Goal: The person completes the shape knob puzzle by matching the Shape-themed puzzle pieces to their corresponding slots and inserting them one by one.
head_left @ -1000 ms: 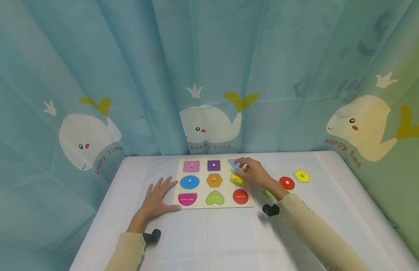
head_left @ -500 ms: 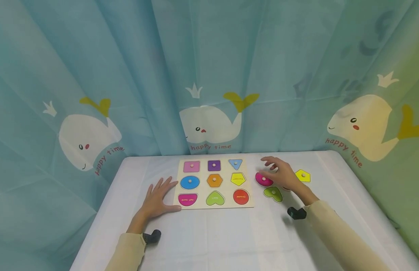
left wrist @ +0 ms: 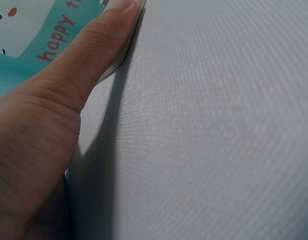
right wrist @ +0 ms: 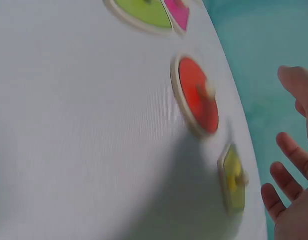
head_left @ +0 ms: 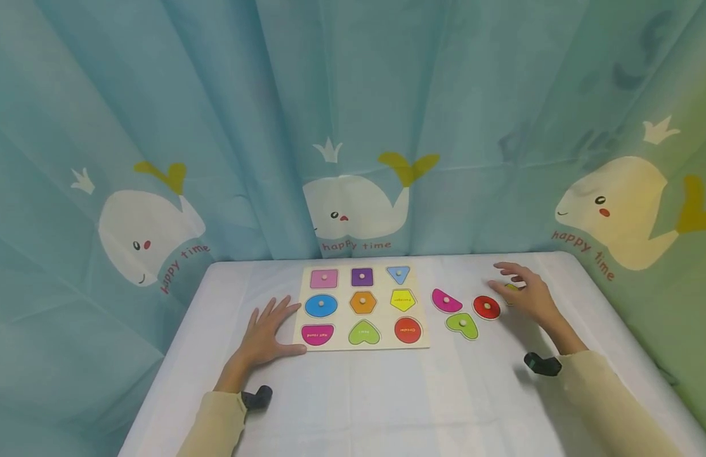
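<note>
A wooden shape puzzle board [head_left: 342,317] lies at the back middle of the table. My left hand [head_left: 264,333] has its fingers spread along the board's left side, and its thumb [left wrist: 99,42] touches the near corner. Over the yellow pentagon piece [right wrist: 233,180] hovers my right hand [head_left: 532,301], fingers loosely bent and holding nothing; in the head view it partly covers that piece. Knobbed pieces sit in the board: a pink square [head_left: 318,284], a purple square [head_left: 355,281], a blue triangle [head_left: 398,270], a blue oval [head_left: 313,306] and an orange hexagon [head_left: 356,304].
Right of the board lie a magenta half-round piece [head_left: 441,303], a green heart piece [head_left: 469,329] and a red round piece [head_left: 483,313]. The board's pentagon, half-round, heart and circle places show printed words. A blue curtain [head_left: 244,158] hangs behind the white table [head_left: 353,400].
My right hand has left the blue triangle on the board and moved right, past the half-round and red round pieces, to the yellow pentagon. My left hand has stayed put.
</note>
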`<state>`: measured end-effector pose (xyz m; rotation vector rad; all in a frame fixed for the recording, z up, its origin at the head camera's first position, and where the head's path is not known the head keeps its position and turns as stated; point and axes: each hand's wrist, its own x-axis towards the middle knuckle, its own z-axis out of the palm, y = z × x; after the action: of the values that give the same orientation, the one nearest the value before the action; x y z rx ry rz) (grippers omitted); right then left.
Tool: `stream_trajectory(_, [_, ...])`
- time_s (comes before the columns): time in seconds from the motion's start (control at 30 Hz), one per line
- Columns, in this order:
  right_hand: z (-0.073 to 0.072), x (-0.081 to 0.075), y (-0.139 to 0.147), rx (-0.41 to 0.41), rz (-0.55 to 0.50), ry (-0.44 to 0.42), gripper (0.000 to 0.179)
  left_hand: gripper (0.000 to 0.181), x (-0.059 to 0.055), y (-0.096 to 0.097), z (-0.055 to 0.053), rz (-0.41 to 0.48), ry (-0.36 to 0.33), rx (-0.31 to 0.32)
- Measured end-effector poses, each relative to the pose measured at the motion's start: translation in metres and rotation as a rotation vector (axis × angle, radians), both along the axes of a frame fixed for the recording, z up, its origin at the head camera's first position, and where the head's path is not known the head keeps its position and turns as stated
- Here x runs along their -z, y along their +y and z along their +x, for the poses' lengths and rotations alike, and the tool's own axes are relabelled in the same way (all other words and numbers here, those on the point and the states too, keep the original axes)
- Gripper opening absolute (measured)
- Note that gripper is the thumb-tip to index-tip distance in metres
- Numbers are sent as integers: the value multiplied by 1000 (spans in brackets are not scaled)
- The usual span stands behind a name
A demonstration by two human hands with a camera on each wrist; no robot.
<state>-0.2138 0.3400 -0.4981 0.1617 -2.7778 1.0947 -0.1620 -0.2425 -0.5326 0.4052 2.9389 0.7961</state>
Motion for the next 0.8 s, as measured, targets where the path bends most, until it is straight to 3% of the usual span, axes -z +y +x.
stream_trajectory(0.3, [5,16,31,129,-52,-156,67,98,-3,1,0,-15,5,1])
stream_trajectory(0.6, [4,33,43,112,-40,-164,59,100,-4,2,-1,-18,-17,-5])
stream_trajectory(0.8, [0,39,43,158,-10,-210,56,100,2,1,-3,-29,-20,-8])
